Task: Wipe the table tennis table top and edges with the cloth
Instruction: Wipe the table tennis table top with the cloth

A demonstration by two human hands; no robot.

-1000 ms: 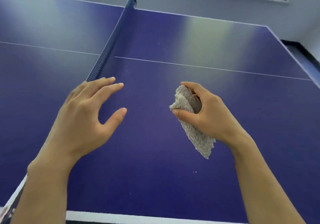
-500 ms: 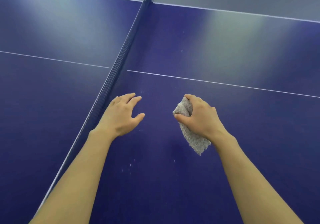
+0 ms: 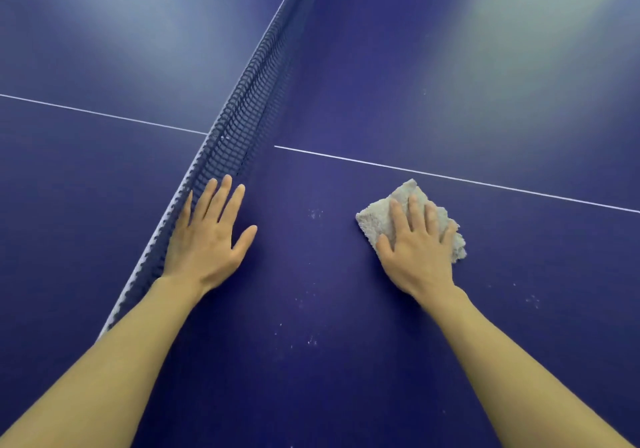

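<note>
With your right hand (image 3: 417,250) pressing flat-fingered on the cloth (image 3: 372,220) just short of the white line (image 3: 485,183) and your empty left hand (image 3: 207,236) splayed beside the net (image 3: 242,128), sweep evenly through the specks (image 3: 314,214) on the table top (image 3: 450,101).

Blue table (image 3: 450,101) — cloth (image 3: 374,219), net (image 3: 239,128).

The desk (image 3: 450,101) has a smooth, dark blue top with a soft sheen and pale dusty specks. The cloth (image 3: 375,217) is beige, rough, nubby terry. The net (image 3: 239,128) is dark woven mesh.
</note>
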